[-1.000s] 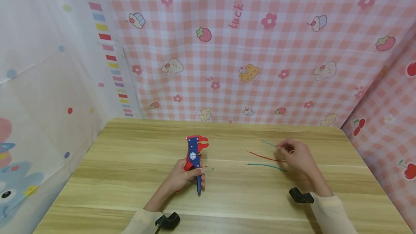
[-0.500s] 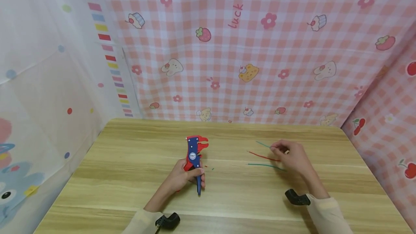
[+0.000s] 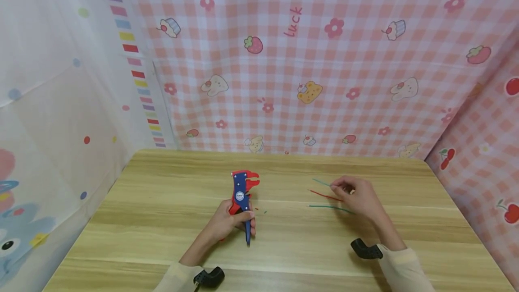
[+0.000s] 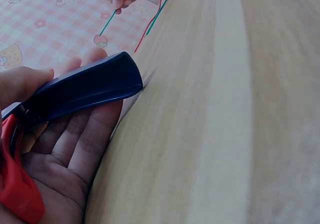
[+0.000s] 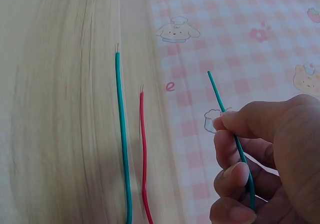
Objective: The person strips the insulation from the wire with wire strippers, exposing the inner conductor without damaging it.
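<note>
Stripper gripped in your left hand, round badge unreadable; your right hand pinches green wire. Red wire, second green wire lie nearer. Curtain reads "luck".

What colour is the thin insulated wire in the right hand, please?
The thin insulated wire is bluish green, clearest in the right wrist view.

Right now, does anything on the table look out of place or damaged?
A tiny red scrap and a green scrap lie loose on the table beside the wire stripper, like stray offcuts. The red wire and lying green wire show bare strands at one end, probably stripped, not damaged.
</note>
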Demonstrator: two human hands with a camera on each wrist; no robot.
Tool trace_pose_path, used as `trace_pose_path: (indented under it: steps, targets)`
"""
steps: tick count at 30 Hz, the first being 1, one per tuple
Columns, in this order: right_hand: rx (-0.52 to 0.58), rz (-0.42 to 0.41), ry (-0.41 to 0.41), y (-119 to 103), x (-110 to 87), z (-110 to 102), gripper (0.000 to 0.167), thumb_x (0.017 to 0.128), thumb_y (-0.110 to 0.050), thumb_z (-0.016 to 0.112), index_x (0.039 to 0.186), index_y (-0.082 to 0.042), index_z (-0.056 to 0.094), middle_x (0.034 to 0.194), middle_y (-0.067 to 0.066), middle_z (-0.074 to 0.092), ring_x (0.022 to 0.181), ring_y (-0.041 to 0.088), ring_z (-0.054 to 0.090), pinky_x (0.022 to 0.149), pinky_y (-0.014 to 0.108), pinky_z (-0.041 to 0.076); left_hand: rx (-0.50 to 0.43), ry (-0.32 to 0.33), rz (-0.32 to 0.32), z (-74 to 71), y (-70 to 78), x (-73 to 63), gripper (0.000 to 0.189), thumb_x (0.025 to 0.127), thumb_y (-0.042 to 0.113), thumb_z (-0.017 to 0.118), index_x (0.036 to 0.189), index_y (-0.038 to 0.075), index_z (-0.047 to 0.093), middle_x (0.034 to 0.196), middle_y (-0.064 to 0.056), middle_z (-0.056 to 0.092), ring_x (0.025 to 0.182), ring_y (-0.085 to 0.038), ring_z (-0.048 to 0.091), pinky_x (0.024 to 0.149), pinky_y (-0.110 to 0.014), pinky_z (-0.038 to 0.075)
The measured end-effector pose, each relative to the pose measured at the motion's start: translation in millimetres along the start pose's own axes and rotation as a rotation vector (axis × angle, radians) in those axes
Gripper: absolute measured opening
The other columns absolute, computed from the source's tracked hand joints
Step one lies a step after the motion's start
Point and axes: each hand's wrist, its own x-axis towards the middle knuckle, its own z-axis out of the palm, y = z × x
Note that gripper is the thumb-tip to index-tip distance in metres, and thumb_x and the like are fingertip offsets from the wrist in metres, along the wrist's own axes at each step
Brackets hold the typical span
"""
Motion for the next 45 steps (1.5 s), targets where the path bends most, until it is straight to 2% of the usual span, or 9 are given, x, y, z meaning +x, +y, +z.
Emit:
trace_pose_path:
  steps: [8,18,26,34,45]
  targets:
    - [0.003,-0.01,-0.003,-5.4,-1.0,4.8,0.015,0.1,-0.022,0.068,0.103,-0.01,0.076,0.08,0.004,0.069,0.073,0.013,0.057,0.055,0.023,0.044,0.004,-0.012,0.014,-0.6,-1.7,0.3,0.031,0.101,0.008,0.061,0.118,-0.015,0.05,0.086,-0.011,0.073,0.075,-0.023,0.077,0.076,-0.043,0.065]
    - [0.003,-0.032,0.001,-14.3,-2.0,7.2,0.014,0.099,-0.022,0.069,0.101,-0.011,0.076,0.079,0.002,0.069,0.072,0.012,0.056,0.054,0.022,0.044,0.0,-0.039,0.069,-0.4,-3.2,0.1,0.029,0.101,0.006,0.061,0.115,-0.016,0.048,0.083,-0.007,0.072,0.073,-0.021,0.076,0.072,-0.042,0.065]
    - [0.033,-0.053,-0.018,-22.0,-3.7,9.8,0.014,0.099,-0.023,0.069,0.101,-0.011,0.076,0.081,0.004,0.071,0.07,0.01,0.057,0.053,0.022,0.045,-0.015,-0.051,0.066,4.8,0.6,-0.9,0.033,0.101,0.004,0.06,0.12,-0.019,0.045,0.084,-0.008,0.072,0.073,-0.023,0.076,0.075,-0.044,0.065]
    - [0.053,-0.066,-0.028,-32.5,-5.1,11.7,0.015,0.099,-0.025,0.07,0.1,-0.012,0.076,0.081,0.01,0.071,0.067,0.01,0.055,0.051,0.022,0.041,-0.032,-0.063,0.069,8.3,1.7,-1.6,0.033,0.103,0.006,0.057,0.122,-0.017,0.043,0.086,-0.009,0.071,0.075,-0.023,0.076,0.076,-0.044,0.065]
    - [0.072,-0.106,-0.042,-44.2,-6.8,13.1,0.009,0.097,-0.024,0.072,0.097,-0.016,0.077,0.079,0.008,0.07,0.065,0.008,0.054,0.051,0.022,0.041,-0.072,-0.093,0.077,19.1,6.0,-3.3,0.03,0.103,0.003,0.055,0.118,-0.019,0.041,0.085,-0.006,0.071,0.074,-0.02,0.075,0.074,-0.042,0.065]
